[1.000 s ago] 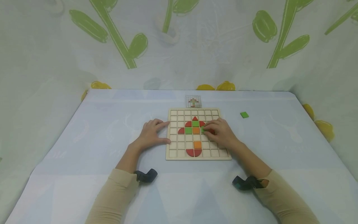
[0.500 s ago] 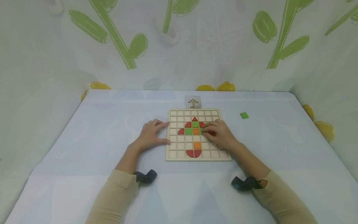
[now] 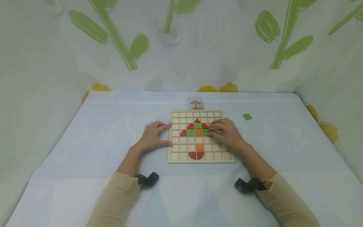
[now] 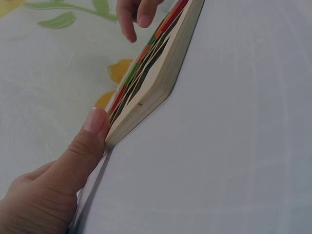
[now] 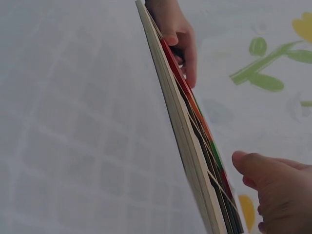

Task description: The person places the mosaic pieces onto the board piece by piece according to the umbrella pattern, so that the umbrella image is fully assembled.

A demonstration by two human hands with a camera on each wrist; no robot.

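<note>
A wooden grid board lies on the table, with red, green and orange flat pieces in its cells. My left hand touches the board's left edge with thumb and forefinger spread apart; the left wrist view shows the thumb against the rim. Over the board's right part is my right hand, fingers loosely bent, nothing visible between them. Just left of its fingertips, a green square tile sits beside the orange tile. A red piece to its right is mostly hidden by the fingers.
Behind the board lies a small pattern card showing a similar coloured figure on a grid. One loose green tile rests on the table to the right of the board. A patterned wall stands at the back.
My right hand has drawn back slightly to the right and let go of the green tile, which now shows more fully in its cell. The left hand stays at the board's edge.
</note>
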